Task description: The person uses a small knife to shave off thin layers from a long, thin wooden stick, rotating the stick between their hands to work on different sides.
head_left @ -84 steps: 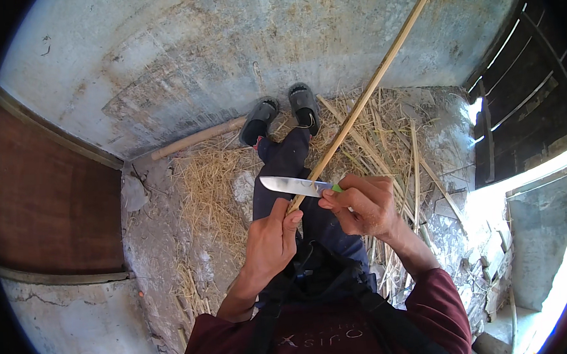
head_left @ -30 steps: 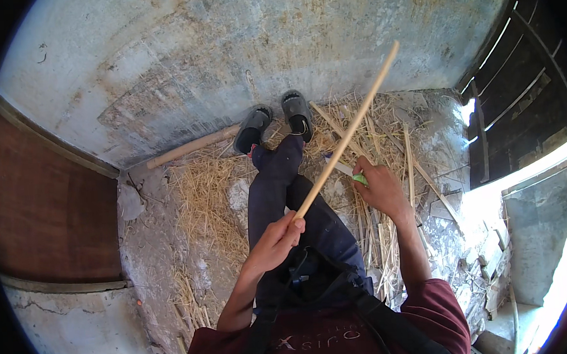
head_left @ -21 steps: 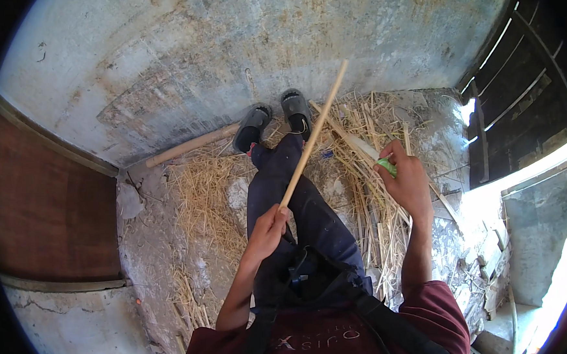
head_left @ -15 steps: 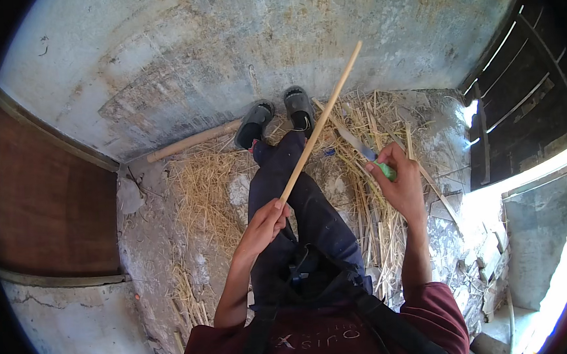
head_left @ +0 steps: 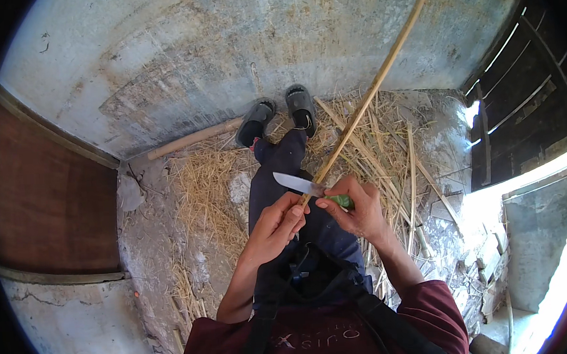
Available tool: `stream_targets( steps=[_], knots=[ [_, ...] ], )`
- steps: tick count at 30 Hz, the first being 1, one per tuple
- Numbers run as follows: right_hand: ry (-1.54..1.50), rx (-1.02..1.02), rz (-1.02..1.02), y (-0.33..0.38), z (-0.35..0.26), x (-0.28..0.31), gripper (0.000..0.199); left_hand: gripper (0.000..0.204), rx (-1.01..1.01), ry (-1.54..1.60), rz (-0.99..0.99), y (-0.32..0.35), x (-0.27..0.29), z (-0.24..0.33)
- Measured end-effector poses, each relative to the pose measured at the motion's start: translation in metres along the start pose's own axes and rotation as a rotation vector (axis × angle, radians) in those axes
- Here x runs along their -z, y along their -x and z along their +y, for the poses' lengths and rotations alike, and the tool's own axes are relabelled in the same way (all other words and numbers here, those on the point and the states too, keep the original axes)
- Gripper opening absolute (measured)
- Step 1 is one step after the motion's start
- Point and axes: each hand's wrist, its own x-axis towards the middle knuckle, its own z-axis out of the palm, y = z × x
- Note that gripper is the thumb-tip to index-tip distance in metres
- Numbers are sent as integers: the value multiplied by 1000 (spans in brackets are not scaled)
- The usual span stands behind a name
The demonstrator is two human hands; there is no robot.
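Observation:
A long, thin wooden stick [head_left: 372, 90] slants up and to the right across my lap. My left hand [head_left: 277, 225] is closed round its lower end, thumb on top. In my right hand [head_left: 358, 209] is a knife [head_left: 292, 183], gripped by its green handle, which the fingers partly cover. Its blade points left and lies across the stick just above my left fingers. Whether the edge cuts into the wood I cannot tell.
Straw and shavings [head_left: 208, 198] cover the floor around my legs, with several split strips [head_left: 411, 169] on the right. A thick pole [head_left: 193, 139] lies along the concrete wall [head_left: 223, 44] by my shoes [head_left: 300, 104]. A brown panel [head_left: 54, 197] stands at left, dark slats [head_left: 518, 85] at right.
My right hand has brought the knife left and down onto the stick. The stick's far end has swung right and upward, and my left hand has shifted slightly right.

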Motion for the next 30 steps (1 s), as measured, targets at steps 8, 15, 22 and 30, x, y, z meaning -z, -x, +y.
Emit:
stream_targets(
  steps=[8, 15, 22, 30],
  knots=[
    [-29, 185, -48, -2, 1, -3, 28, 42, -131, 37, -6, -1, -9, -12],
    [7, 311, 0, 2, 10, -2, 27, 41, -174, -52, 41, 4, -20, -12],
    [33, 343, 55, -9, 1, 7, 22, 31, -176, -115, 99, 9, -22, 3],
    [-6, 149, 330, -26, 28, 33, 26, 20, -174, -266, 161, 20, -19, 2]
  ],
)
